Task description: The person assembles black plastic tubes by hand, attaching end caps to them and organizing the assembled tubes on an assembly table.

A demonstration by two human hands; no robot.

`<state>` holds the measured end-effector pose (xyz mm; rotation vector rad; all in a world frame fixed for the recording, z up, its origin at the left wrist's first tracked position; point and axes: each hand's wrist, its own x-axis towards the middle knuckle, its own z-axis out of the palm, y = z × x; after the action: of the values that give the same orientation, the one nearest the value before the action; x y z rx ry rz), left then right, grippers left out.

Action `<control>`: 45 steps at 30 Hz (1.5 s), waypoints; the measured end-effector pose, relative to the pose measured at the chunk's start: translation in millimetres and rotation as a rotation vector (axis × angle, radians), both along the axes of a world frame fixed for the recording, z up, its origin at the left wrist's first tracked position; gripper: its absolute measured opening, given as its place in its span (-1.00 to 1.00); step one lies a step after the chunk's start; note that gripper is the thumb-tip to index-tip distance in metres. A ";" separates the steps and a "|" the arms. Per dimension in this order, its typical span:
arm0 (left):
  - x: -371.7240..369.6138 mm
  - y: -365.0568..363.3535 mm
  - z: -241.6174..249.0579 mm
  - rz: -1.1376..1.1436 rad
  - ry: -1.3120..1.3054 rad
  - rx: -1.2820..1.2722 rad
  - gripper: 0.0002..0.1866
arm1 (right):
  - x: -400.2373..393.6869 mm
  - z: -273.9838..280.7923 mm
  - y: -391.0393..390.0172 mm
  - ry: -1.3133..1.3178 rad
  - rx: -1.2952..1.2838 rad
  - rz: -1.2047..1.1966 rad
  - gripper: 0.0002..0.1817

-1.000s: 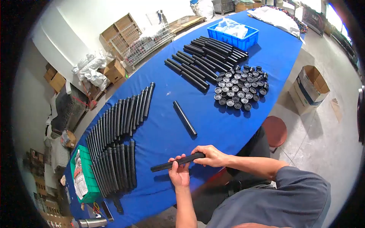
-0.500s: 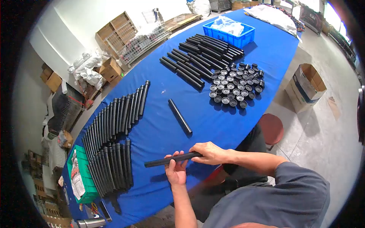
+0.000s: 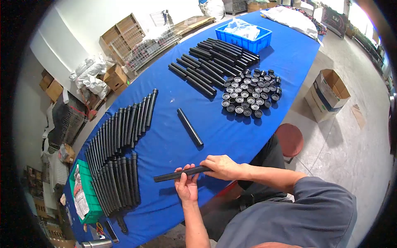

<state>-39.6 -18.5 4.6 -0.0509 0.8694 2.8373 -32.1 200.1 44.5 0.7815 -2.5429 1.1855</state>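
A black tube (image 3: 165, 177) lies across the fingers of my left hand (image 3: 187, 184), with the thumb resting on it. My right hand (image 3: 221, 167) is closed around the tube's right end and hides that end. Beyond my hands a single black tube (image 3: 190, 127) lies on the blue cloth. Rows of black tubes with caps (image 3: 120, 128) lie to the left, in an upper and a lower group. Farther back is a stack of plain black tubes (image 3: 202, 66), and beside it a cluster of round black caps (image 3: 250, 94).
A blue crate (image 3: 264, 42) with plastic bags stands at the table's far end. A green crate (image 3: 93, 202) is at the left edge, near a phone (image 3: 111, 231). On the floor at right are a red stool (image 3: 289, 140) and an open carton (image 3: 326, 97).
The whole view has shifted slightly, so the table's things appear a little farther left. Both my hands keep nearly the same hold on the tube.
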 end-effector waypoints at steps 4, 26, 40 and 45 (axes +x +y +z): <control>-3.0 -6.6 -13.4 -0.042 0.016 0.088 -0.77 | 2.7 -3.1 -3.7 0.080 0.019 -0.017 -0.68; -1.1 -6.3 -10.8 -0.041 -0.025 0.040 -0.83 | 7.6 -14.4 0.1 -0.090 -0.331 0.026 -0.63; -0.9 -0.9 -6.2 -0.073 -0.011 0.014 -0.78 | 6.6 -1.6 0.1 -0.468 -0.451 -0.071 -0.66; 1.0 -0.2 -4.8 -0.073 0.003 -0.005 -0.77 | 5.3 2.3 5.0 -0.530 -0.432 -0.042 -0.67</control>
<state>-38.6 -18.7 -0.2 -0.0160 0.8616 2.7684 -26.8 205.1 46.8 0.3377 -2.4926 2.0535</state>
